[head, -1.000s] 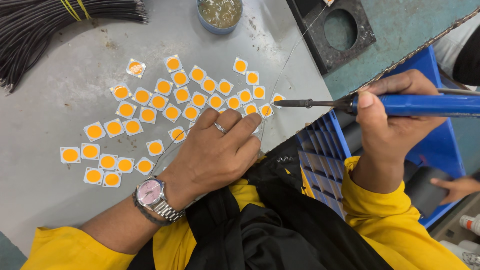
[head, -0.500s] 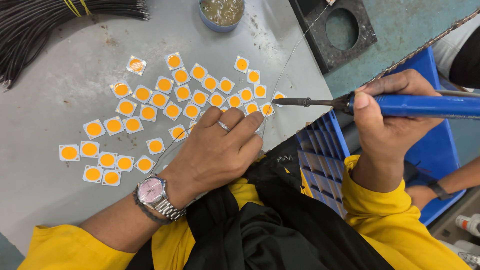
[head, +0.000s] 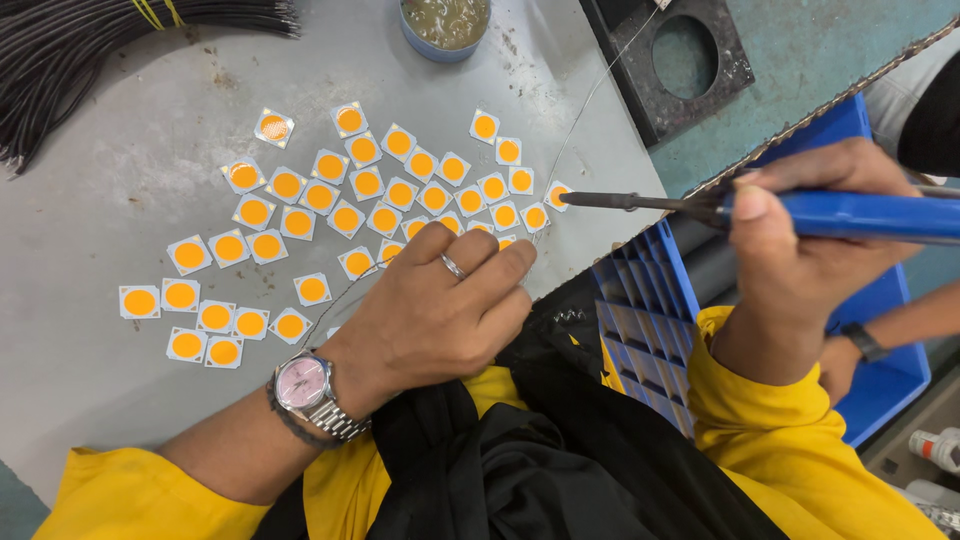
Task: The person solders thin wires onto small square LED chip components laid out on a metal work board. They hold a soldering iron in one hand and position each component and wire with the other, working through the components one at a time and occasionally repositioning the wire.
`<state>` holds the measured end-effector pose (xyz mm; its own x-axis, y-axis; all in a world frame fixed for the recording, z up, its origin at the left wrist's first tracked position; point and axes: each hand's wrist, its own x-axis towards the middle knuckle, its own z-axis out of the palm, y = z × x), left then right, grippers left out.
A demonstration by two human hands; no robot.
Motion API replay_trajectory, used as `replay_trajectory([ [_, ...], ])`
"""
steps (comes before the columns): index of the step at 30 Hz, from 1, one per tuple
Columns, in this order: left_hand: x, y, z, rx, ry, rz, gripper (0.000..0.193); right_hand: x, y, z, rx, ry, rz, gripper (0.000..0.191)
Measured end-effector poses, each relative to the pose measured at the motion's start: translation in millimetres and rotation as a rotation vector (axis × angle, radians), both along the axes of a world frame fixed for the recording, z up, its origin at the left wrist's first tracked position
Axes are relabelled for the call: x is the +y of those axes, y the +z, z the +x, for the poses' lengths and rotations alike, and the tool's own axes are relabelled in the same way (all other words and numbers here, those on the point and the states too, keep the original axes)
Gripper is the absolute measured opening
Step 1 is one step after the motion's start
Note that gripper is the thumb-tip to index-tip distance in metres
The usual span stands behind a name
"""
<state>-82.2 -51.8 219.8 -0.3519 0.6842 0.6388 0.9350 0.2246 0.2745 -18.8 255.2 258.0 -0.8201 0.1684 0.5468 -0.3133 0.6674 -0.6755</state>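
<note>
Right hand [head: 800, 255] closed around the blue handle of a soldering iron [head: 850, 215], its tip just above the edge of the square chips [head: 400, 190] (white, orange centres) on the grey table [head: 130, 420]. Left hand [head: 430, 310] rests palm-down, fingers loosely curled, on the nearest chips, beside a thin wire [head: 585, 105].

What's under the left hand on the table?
The left hand rests on grey table, fingertips over square chips and thin solder wire. Anything beneath the palm is hidden.
</note>
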Motion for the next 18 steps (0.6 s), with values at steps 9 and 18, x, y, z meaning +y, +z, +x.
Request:
replay_trajectory([
  [9,0.2,-0.6,-1.7,0.021,0.013,-0.051,0.011,-2.5,2.3,8.0,-0.033,0.005,0.006,0.033],
  [18,0.6,2.3,-3.4,0.001,-0.011,-0.098,0.009,-7.4,5.3,-1.0,-0.043,0.077,-0.008,0.03],
])
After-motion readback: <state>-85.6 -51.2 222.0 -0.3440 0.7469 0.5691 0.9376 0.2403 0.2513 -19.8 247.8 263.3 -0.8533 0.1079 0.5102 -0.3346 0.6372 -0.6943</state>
